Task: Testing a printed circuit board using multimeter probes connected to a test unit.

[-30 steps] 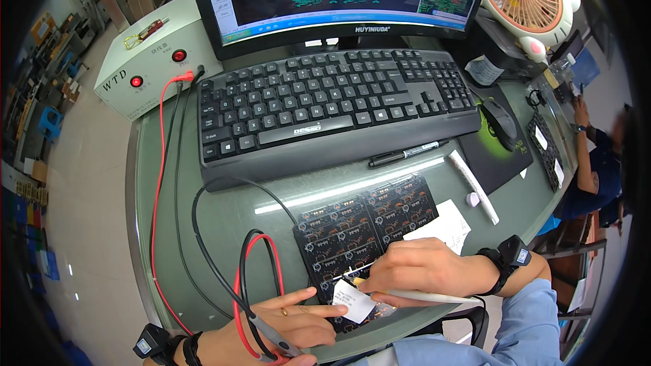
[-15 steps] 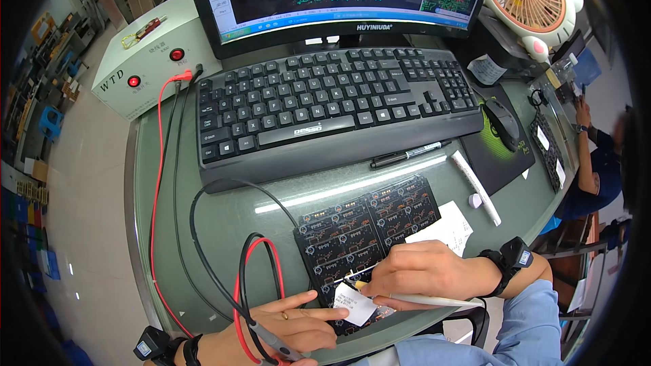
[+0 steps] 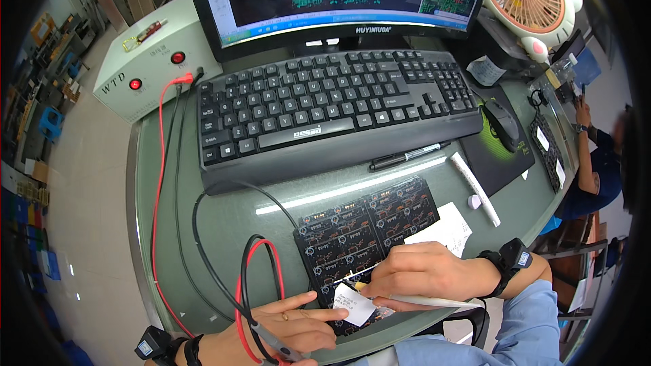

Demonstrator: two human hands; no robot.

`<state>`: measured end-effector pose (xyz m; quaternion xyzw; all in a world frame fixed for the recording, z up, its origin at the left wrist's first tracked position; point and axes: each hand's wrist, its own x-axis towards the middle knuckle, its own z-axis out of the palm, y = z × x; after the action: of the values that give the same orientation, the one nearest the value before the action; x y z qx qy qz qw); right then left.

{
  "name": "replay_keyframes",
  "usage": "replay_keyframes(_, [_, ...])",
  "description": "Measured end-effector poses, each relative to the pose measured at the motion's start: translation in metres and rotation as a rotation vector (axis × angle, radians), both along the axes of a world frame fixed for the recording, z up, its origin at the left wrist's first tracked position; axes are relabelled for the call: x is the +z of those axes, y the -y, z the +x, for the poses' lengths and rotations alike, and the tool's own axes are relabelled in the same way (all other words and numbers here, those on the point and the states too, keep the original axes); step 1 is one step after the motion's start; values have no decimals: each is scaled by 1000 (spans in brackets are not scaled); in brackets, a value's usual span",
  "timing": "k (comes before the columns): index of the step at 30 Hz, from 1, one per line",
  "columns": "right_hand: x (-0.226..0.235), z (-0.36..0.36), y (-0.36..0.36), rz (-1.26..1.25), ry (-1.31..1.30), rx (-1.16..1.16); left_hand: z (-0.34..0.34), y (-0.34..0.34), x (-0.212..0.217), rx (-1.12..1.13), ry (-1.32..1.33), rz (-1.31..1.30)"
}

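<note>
A black printed circuit board panel lies on the desk in front of me. A small white paper label rests over its near part. My left hand lies palm down beside it, fingers stretched, one fingertip on the label's edge. A grey test probe with red and black leads lies in that hand by the thumb. My right hand is closed in a pinch over the board. It holds a slim white pen-shaped tool; its tip is hidden by the fingers.
Behind the board stand a black keyboard and a monitor. A black marker, a white strip and a mouse lie to the right. The leads run to a white box at left. Another person works at far right.
</note>
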<state>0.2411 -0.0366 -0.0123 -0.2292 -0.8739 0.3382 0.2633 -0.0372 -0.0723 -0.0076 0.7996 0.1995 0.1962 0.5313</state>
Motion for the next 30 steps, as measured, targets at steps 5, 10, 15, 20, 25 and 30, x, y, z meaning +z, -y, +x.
replay_keyframes(5, [-1, 4, 2, 46, -14, 5, 1, -5, 7, -29, 19, 105])
replay_keyframes(10, [-3, 12, 9, 66, -32, 16, -9, -9, 0, -104, 13, -87])
replay_keyframes(15, [1, 21, 9, -117, -167, -23, 1, -20, 10, 347, 161, -89])
replay_keyframes(20, [9, 25, 6, 3, -281, -110, 32, -55, 15, 677, 46, 188])
replay_keyframes(25, [14, 28, 3, 53, -315, -230, 48, -87, -5, 786, 88, 297])
replay_keyframes(30, [6, 29, -2, 92, -337, -222, 51, -85, -10, 814, 61, 308])
